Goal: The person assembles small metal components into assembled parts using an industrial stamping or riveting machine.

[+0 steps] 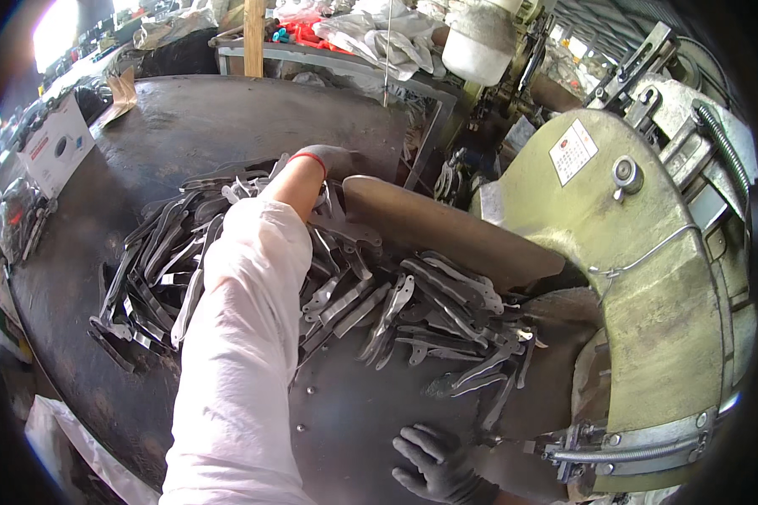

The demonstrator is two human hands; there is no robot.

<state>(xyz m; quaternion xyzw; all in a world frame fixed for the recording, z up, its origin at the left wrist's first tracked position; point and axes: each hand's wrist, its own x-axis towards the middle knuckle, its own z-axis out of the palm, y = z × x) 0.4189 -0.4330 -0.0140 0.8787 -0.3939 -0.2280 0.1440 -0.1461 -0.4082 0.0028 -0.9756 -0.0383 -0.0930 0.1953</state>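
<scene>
Left hand (327,162) reaches into the pile of metal blanks (328,286) — grip unclear; right hand (438,463) rests flat, released, on the dark surface (185,126).

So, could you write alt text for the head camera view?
A person's gloved left hand reaches into a pile of flat metal blanks on a dark round table; the gloved right hand rests beside a pale green machine.

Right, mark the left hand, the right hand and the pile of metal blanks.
left hand (333,160): head view, back of the grey glove.
right hand (438,467): head view, back of the dark glove.
pile of metal blanks (446,295): head view, a blank near the pile's right side.
</scene>
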